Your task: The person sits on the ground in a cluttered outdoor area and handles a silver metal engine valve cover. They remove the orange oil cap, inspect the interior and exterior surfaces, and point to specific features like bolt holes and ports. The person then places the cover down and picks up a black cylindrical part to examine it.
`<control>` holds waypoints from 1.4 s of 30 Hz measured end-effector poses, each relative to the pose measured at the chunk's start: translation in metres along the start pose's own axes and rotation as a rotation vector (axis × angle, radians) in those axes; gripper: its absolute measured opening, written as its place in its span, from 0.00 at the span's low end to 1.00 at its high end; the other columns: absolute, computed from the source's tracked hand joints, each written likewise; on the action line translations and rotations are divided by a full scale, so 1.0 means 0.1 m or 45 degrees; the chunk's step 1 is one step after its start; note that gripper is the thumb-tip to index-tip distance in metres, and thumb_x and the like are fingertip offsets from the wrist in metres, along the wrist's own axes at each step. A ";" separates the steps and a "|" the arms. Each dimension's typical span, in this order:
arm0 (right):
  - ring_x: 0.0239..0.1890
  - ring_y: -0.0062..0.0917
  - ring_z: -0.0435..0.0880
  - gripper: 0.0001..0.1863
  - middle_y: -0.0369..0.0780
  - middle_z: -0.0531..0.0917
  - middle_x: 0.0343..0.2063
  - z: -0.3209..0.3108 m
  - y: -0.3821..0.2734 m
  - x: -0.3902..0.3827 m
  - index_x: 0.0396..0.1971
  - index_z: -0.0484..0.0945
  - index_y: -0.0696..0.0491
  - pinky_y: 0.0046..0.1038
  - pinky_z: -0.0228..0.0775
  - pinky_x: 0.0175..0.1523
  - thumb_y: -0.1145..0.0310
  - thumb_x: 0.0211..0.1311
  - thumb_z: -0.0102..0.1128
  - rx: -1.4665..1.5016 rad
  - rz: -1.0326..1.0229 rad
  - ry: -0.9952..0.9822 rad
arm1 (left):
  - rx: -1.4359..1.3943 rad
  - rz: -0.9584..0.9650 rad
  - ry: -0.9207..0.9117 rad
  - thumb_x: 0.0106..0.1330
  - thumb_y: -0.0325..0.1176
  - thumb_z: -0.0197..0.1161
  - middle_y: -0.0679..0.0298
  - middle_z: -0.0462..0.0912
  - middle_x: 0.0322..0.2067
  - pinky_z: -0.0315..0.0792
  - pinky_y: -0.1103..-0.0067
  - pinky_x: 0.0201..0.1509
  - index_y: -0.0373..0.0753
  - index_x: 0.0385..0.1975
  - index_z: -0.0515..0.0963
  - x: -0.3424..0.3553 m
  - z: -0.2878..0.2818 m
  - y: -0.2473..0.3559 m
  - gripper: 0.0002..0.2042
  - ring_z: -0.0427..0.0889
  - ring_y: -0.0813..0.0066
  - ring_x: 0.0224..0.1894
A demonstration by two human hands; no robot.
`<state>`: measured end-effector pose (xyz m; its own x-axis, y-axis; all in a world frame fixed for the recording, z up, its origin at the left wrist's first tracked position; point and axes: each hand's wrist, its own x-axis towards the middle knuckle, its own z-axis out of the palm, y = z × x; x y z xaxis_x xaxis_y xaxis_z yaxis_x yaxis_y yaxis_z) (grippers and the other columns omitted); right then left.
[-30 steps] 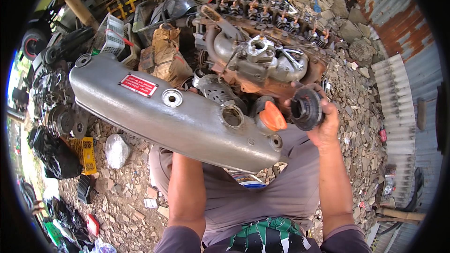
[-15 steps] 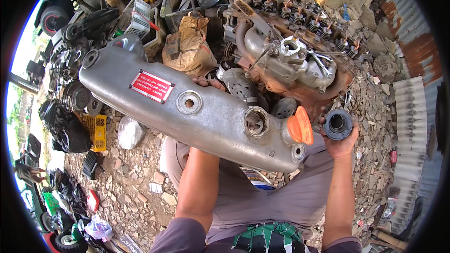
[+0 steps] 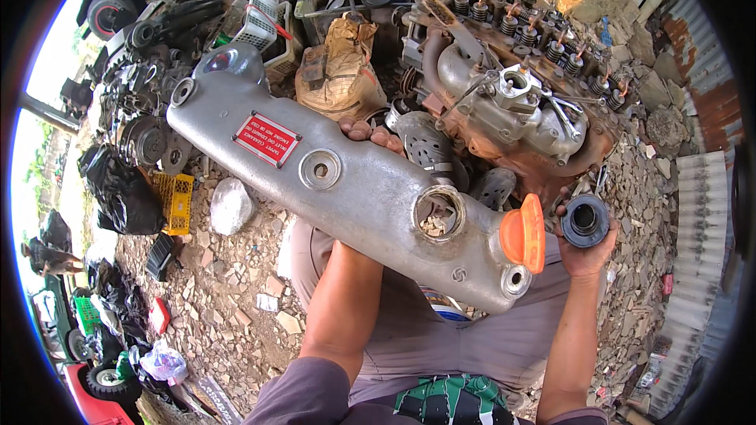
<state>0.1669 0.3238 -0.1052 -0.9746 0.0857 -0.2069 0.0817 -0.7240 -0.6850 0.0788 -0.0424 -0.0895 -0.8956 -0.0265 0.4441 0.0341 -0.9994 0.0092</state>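
A long grey metal valve cover with a red label slants across the middle, held above my lap. My left hand grips it from underneath, its fingertips curled over the far edge; the palm is hidden. On the cover's right part is a wide round opening, and near its right end stands an orange cap. To the right of the cover, apart from it, my right hand holds a dark round cap by its rim, its ringed centre facing up.
An engine with a row of valve springs stands beyond the cover, next to a brown paper sack. White baskets, a yellow crate and a black bag lie left. Corrugated sheets line the right; broken tiles cover the ground.
The valve cover has tilted a little, its right end lower and its opening turned more toward me. The whole view has shifted. Both hands keep their holds.
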 end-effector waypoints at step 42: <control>0.27 0.17 0.73 0.25 0.33 0.80 0.33 1.09 -0.68 1.84 0.50 0.80 0.56 0.22 0.58 0.26 0.50 0.64 0.62 -1.447 -0.244 0.569 | 0.043 0.015 -0.091 0.68 0.42 0.61 0.61 0.80 0.42 0.70 0.66 0.60 0.37 0.47 0.71 0.06 -0.02 0.06 0.16 0.78 0.60 0.50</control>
<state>-0.0403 0.3144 -0.0208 -0.8525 0.5124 -0.1038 0.2974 0.3120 -0.9024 0.0726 -0.0483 -0.0883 -0.8611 -0.0355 0.5071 0.0607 -0.9976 0.0332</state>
